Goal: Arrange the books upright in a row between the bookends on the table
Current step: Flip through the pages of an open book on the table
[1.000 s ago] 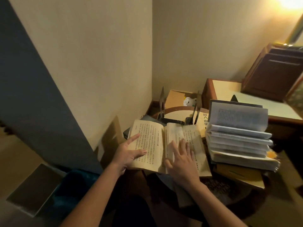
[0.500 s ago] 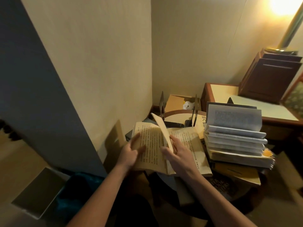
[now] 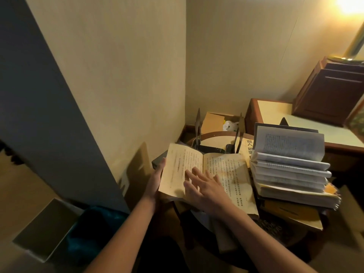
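Note:
An open yellowed book lies on the round table in front of me. My left hand holds its left edge, partly hidden under the left page. My right hand rests flat with spread fingers across the middle of the pages. Two metal bookends, the left one and the right one, stand upright at the back of the table with a bare gap between them. A stack of open books sits to the right. A yellow book lies behind it.
A closed yellow book lies under the stack. A cardboard box stands in the corner behind the table. A desk with a dark wooden cabinet is at the right. The wall runs close on the left.
The page that stood upright under my right hand has gone over to the left and lies flat. My right hand moved left onto the pages and spread out. My left thumb is no longer on the page.

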Demonstrator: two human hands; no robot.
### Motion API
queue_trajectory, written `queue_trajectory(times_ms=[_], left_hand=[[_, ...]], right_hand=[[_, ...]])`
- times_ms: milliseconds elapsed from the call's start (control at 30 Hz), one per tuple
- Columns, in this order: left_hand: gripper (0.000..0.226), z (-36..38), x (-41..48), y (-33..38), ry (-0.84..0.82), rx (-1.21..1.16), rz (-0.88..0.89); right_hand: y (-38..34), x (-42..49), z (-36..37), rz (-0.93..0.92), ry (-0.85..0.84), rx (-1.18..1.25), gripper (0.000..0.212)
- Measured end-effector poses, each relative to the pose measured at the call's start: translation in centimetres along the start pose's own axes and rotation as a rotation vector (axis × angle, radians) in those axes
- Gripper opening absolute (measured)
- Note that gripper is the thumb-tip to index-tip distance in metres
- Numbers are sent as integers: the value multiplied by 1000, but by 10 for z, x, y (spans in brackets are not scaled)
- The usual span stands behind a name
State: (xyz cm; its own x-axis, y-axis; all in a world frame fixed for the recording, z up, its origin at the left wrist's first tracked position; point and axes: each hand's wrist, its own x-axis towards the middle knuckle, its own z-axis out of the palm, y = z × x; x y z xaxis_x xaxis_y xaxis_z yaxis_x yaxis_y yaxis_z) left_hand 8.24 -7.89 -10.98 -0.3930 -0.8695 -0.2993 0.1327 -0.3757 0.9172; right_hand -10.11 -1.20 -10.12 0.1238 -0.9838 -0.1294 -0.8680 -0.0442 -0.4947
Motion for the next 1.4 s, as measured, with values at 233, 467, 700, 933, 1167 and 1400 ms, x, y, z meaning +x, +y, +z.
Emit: queue_trajectory(times_ms=[233, 467, 700, 933, 1167, 1400], left_hand=[[76, -12, 11, -21, 294, 305, -114], [51, 17, 1, -21, 264, 1113, 363], [50, 40, 35, -29, 140, 1433, 241], [51, 45, 74, -10, 87, 1459, 114], [52, 52, -1, -30, 57, 1351, 164], [54, 42, -8, -23, 57, 1355, 97]], right_hand=[[37, 15, -5, 58, -39, -235, 64], [49, 32, -8, 93, -25, -248, 62], [53, 34, -1, 98, 1, -308, 59], [51, 35, -4, 117, -21, -301, 59], [50, 33, -4, 110, -26, -310, 58], [50, 33, -1, 106, 8, -330, 60]])
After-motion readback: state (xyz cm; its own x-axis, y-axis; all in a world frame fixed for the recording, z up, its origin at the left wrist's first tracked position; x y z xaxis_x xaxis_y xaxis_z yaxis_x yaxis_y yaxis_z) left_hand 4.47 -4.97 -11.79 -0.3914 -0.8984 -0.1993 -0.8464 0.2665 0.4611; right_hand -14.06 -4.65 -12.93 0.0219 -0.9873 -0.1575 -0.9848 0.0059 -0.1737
